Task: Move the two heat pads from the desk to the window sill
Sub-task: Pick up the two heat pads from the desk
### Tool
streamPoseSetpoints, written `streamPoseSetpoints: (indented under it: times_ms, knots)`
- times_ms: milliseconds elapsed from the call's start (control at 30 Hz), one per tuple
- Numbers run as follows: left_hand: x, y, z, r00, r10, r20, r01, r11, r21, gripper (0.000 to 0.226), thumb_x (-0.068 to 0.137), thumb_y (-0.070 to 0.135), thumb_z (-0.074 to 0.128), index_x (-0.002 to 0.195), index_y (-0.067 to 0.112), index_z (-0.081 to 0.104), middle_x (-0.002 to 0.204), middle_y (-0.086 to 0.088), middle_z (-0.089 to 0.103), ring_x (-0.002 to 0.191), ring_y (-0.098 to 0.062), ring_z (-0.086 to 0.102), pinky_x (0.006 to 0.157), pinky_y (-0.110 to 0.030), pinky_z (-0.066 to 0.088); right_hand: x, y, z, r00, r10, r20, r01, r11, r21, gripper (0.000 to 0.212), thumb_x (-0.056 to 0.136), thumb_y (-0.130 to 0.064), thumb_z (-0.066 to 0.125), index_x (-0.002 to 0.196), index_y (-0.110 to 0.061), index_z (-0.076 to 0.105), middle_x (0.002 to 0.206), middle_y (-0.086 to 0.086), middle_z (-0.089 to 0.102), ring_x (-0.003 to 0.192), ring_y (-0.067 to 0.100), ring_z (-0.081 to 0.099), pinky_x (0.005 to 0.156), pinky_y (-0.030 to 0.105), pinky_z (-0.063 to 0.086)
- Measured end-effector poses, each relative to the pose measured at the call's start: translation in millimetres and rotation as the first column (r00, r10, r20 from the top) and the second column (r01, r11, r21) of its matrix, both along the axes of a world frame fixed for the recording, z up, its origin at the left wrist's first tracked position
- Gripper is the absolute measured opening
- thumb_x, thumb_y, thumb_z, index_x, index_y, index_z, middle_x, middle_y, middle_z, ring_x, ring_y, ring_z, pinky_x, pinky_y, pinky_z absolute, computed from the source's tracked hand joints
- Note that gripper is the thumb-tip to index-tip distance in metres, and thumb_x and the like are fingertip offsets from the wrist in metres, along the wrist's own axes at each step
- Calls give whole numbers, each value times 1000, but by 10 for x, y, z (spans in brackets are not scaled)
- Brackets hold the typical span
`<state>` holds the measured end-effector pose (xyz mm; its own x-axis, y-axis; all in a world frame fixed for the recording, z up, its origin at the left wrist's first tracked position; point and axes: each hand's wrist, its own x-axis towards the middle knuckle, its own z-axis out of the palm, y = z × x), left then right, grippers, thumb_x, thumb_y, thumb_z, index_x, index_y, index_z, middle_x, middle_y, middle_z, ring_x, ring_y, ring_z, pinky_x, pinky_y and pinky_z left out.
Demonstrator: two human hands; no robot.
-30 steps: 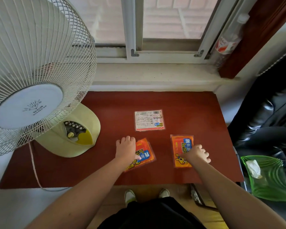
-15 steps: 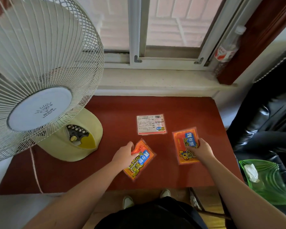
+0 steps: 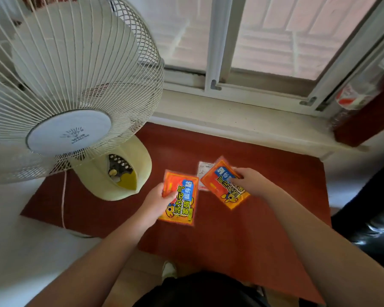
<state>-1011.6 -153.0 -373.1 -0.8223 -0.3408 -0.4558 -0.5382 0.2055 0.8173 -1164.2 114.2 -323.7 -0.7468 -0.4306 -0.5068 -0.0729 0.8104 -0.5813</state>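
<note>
Orange heat pads sit clamped in my grips, left hand point(image 3: 159, 199) holding the left pad point(image 3: 179, 198), right hand point(image 3: 251, 182) the right pad point(image 3: 224, 182), above the surface point(image 3: 275, 173); window sill point(image 3: 231, 114) lies straight ahead.

- One head-worn view, looking forward and steeply down from above the dark red desk top point(image 3: 264, 165)
- It faces the pale stone window sill point(image 3: 231, 116) (wide-angle, edges bowed), close over the forearms
</note>
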Motion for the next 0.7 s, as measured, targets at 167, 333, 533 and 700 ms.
streamPoseSetpoints:
  times_ms: [167,333,533,700]
  knots:
    - [47,57,13,990,143,8,-143,990,-4,13,90,26,67,103,25,63,99,2,73,89,-15,71,81,-38,58,-328,-340,-244,981,192,33,-195,966,171,34,92,-24,55,123,-11,63,104,7,68,84,20,62,65,27,45]
    - [162,123,42,966,260,-7,-259,965,46,12,90,27,68,91,36,60,95,9,73,83,-8,72,66,-27,57,-490,-594,-483,941,337,-36,-305,888,345,43,86,-31,63,126,-16,61,122,12,65,109,30,61,91,40,51]
    - [270,229,-29,952,305,5,-305,951,50,14,89,29,68,102,32,63,98,4,75,86,-12,74,74,-34,60,-471,-803,-649,905,357,-232,-234,873,429,44,77,-40,70,118,-24,64,129,9,47,119,30,44,99,49,36]
    - [377,255,-65,939,343,19,-344,938,41,9,89,25,68,91,33,65,96,4,75,83,-11,74,73,-34,59,-493,-819,-644,898,369,-239,-239,866,439,50,80,-44,70,121,-19,59,122,11,54,116,31,49,97,48,37]
